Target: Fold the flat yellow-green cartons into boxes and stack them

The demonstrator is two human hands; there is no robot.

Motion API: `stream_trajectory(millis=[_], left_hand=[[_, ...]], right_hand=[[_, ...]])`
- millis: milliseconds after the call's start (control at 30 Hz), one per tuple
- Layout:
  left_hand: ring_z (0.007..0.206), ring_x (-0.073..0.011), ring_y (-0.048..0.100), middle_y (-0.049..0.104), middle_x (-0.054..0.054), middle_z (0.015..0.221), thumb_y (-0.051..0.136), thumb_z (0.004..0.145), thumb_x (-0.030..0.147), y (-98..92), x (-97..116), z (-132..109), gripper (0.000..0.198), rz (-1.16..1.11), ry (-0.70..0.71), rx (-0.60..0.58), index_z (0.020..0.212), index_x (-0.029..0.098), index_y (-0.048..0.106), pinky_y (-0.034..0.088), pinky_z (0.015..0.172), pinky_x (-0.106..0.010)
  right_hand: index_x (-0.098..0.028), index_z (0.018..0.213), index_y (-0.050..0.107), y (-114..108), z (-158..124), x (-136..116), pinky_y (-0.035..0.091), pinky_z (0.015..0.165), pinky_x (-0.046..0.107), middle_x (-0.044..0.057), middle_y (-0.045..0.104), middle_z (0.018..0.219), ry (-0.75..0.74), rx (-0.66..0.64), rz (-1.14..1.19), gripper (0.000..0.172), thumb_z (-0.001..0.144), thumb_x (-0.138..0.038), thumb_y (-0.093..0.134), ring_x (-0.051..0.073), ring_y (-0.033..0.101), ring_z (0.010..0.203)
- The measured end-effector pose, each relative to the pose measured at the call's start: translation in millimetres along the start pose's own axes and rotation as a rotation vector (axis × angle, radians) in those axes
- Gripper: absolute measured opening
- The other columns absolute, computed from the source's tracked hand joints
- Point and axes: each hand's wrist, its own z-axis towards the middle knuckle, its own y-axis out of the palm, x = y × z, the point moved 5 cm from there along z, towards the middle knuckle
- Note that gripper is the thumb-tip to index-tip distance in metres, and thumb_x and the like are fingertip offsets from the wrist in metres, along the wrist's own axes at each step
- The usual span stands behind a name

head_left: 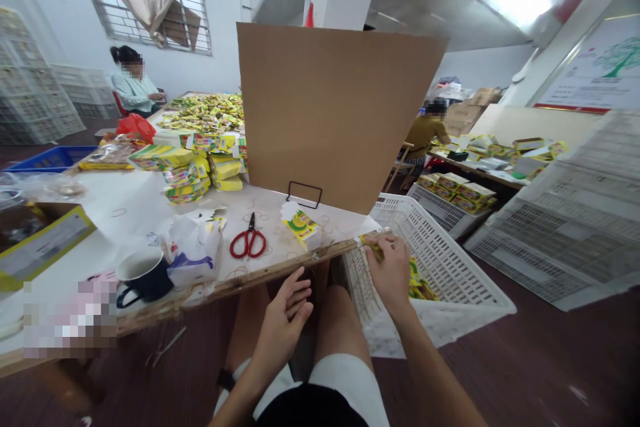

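Note:
My right hand (pixel 391 263) is over the near left side of a white plastic crate (pixel 465 283), fingers bent around a small yellow packet (pixel 373 247) at the table's corner. Part of that packet is hidden by the fingers. Inside the crate lie several yellow-and-green packets (pixel 420 283). Above my lap, just off the table edge (pixel 280 265), my left hand (pixel 286 310) is empty, its fingers loosely curled and apart. A few yellow printed cards (pixel 303 227) rest on the table between the hands and a wire stand (pixel 305 195).
Red-handled scissors (pixel 249 243), a dark mug (pixel 145 273) and a tissue pack (pixel 193 253) sit on the table. A tall cardboard sheet (pixel 335 113) blocks the view ahead. Yellow boxes (pixel 187 170) are stacked behind. Two people work farther back; white crates (pixel 565 220) stand right.

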Motion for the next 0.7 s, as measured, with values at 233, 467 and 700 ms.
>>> stream_trajectory(millis=[233,467,700], left_hand=[[0.104,-0.0251,0.063,0.066,-0.015,0.110,0.065,0.076,0.030,-2.6,2.8,-1.2,0.048,0.029,-0.022,-0.002,0.121,0.016,0.055,0.049,0.094,-0.041],[0.095,-0.0241,0.067,0.070,-0.013,0.101,0.066,0.077,0.035,-30.9,11.4,1.8,0.043,0.025,0.013,0.065,0.114,0.016,0.059,0.049,0.091,-0.040],[0.090,-0.0258,0.068,0.072,-0.016,0.098,0.073,0.070,0.042,-29.3,-8.6,9.8,0.048,-0.103,-0.073,0.057,0.107,0.012,0.065,0.052,0.084,-0.040]], right_hand=[[-0.021,0.120,0.058,98.9,27.6,-25.0,0.031,0.097,0.043,0.011,0.050,0.134,-0.161,-0.341,-0.198,0.041,0.082,-0.037,0.059,0.029,0.041,0.120],[-0.019,0.103,0.069,162.0,25.1,-50.4,0.022,0.100,0.043,0.011,0.069,0.111,-0.201,-0.535,-0.173,0.025,0.081,-0.026,0.060,0.025,0.057,0.108],[-0.023,0.099,0.071,135.8,27.0,-46.4,0.024,0.100,0.042,0.006,0.071,0.108,-0.189,-0.520,-0.149,0.021,0.087,-0.026,0.055,0.021,0.060,0.106]])
